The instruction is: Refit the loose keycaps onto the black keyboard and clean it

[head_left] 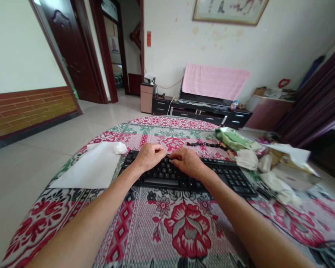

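Note:
A black keyboard (164,171) lies on the flowered tablecloth (187,230) in front of me. Over its back left part is my left hand (150,155), with thumb and fingers drawn together in a pinch. Close beside it, my right hand (187,160) hovers at the keys' back row, its fingers curled and thumb bent in. Whatever lies between the fingertips of either hand is too small or hidden to name. The number pad (236,178) shows to the right of my right wrist.
A white paper sheet (86,169) and a crumpled tissue (120,148) lie left of the keyboard. To the right sit a green bag (237,139), a tissue box (290,167) and crumpled white cloths (280,188). A black cable (281,230) runs toward the right front.

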Demonstrator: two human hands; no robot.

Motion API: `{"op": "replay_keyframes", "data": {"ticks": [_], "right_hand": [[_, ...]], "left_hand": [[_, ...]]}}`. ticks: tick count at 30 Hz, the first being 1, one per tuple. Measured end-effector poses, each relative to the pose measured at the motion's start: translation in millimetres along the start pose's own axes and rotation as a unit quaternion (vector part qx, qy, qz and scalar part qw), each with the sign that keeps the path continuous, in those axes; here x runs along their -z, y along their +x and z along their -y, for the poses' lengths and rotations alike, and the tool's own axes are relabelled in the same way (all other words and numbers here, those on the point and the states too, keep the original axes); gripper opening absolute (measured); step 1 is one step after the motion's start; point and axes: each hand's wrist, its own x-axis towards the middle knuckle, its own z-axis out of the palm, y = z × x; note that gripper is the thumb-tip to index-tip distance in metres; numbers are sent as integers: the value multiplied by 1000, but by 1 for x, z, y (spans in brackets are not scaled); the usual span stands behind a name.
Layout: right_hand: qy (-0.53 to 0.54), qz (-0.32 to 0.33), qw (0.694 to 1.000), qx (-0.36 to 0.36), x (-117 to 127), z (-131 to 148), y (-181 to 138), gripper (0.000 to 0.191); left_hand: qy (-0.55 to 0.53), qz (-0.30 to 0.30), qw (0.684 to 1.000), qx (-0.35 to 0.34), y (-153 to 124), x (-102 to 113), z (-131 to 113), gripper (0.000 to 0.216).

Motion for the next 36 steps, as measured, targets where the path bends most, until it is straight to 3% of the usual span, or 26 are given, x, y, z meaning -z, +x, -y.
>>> {"op": "replay_keyframes", "data": {"ticks": [8,17,24,32,36], "right_hand": [[51,27,998,-12,2,-2,-1,23],[90,24,995,-45,-1,-5,2,21],[99,28,993,-58,-1,-3,2,19],[-2,22,999,24,0,0,-3,23],[3,30,999,35,0,-3,-3,24]], "left_hand": [[87,33,991,-93,-1,-5,6,23],[196,76,961,-178,-1,-8,13,24],[207,91,961,-160,1,-10,14,22],[153,68,976,-136,-2,-11,13,25],[145,65,978,-137,-2,-10,14,24]]}}
